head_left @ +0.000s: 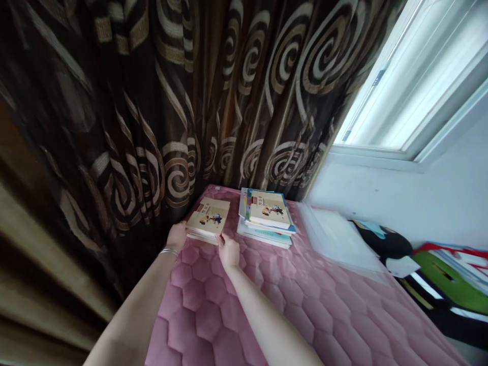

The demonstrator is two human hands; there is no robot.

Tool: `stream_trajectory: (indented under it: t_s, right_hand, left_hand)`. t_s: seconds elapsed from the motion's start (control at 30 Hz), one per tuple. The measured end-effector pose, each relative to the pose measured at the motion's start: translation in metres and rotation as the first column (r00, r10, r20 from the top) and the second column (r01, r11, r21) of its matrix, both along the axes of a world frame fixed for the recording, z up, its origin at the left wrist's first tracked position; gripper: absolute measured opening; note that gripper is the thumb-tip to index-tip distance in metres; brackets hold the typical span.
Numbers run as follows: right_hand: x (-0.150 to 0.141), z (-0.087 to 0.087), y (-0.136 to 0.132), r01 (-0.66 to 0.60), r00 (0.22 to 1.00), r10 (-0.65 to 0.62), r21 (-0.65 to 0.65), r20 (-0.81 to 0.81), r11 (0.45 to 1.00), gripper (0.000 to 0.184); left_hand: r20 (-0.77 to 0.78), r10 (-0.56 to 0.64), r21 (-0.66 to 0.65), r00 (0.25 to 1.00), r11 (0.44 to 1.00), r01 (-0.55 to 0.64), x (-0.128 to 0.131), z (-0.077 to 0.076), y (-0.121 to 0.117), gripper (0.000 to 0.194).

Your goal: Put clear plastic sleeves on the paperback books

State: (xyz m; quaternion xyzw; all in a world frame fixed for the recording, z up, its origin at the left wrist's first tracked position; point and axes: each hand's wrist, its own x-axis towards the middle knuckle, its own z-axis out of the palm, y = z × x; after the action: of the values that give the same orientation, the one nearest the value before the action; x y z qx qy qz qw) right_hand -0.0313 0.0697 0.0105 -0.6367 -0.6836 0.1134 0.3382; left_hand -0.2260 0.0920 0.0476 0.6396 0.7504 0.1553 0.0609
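Book stack (208,223) nr the far L corner of the quilted pink mat (206,315), just beside curtain (229,101); narrow gap on R to 2nd stack (267,216), hex quilting running to near edge. Top bk (209,213): cream cover, dk lettering, cartoon figs. L hand (177,237) touches L side, R hand (229,252) near-R corner, fingers part-curled; can't tell if gripping.

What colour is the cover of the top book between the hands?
The book cover is cream with a small colourful illustration, seen best in the head view.
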Motion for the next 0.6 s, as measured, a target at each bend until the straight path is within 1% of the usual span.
stream_trajectory:
  t_s: [0.03, 0.2, 0.33, 0.43, 0.5, 0.57, 0.6]
  right_hand:
    - [0.000, 0.000, 0.000, 0.001, 1.000, -0.001, -0.002, -0.001, 1.000, 0.032]
    - [0.001, 0.003, 0.000, 0.004, 1.000, -0.005, -0.009, -0.009, 1.000, 0.030]
    - [0.001, 0.005, 0.000, 0.001, 1.000, -0.001, -0.003, -0.025, 1.000, 0.026]
    - [-0.001, 0.004, 0.001, -0.012, 0.999, 0.012, 0.011, -0.052, 1.000, 0.025]
    - [0.000, 0.005, -0.001, -0.036, 0.996, 0.038, 0.026, -0.078, 0.999, 0.025]
    - [0.004, 0.005, -0.005, -0.082, 0.990, 0.087, 0.050, -0.108, 0.995, 0.026]
    - [0.008, 0.005, -0.009, -0.113, 0.985, 0.120, 0.067, -0.122, 0.991, 0.026]
  left_hand:
    - [-0.007, -0.007, -0.020, 1.000, 1.000, 0.007, -0.001, 0.001, 0.002, 0.024]
    - [-0.034, -0.045, -0.129, 0.998, 0.991, 0.040, -0.004, 0.011, 0.009, 0.035]
    - [-0.052, -0.058, -0.162, 0.997, 0.986, 0.049, -0.004, 0.016, 0.012, 0.035]
    - [-0.064, -0.055, -0.158, 0.996, 0.986, 0.045, -0.002, 0.021, 0.011, 0.035]
    - [-0.075, -0.042, -0.140, 0.996, 0.990, 0.031, 0.002, 0.024, 0.006, 0.034]
    - [-0.095, -0.005, -0.102, 0.995, 0.995, -0.005, 0.011, 0.026, -0.006, 0.036]
    - [-0.110, 0.024, -0.073, 0.994, 0.997, -0.032, 0.016, 0.026, -0.014, 0.040]
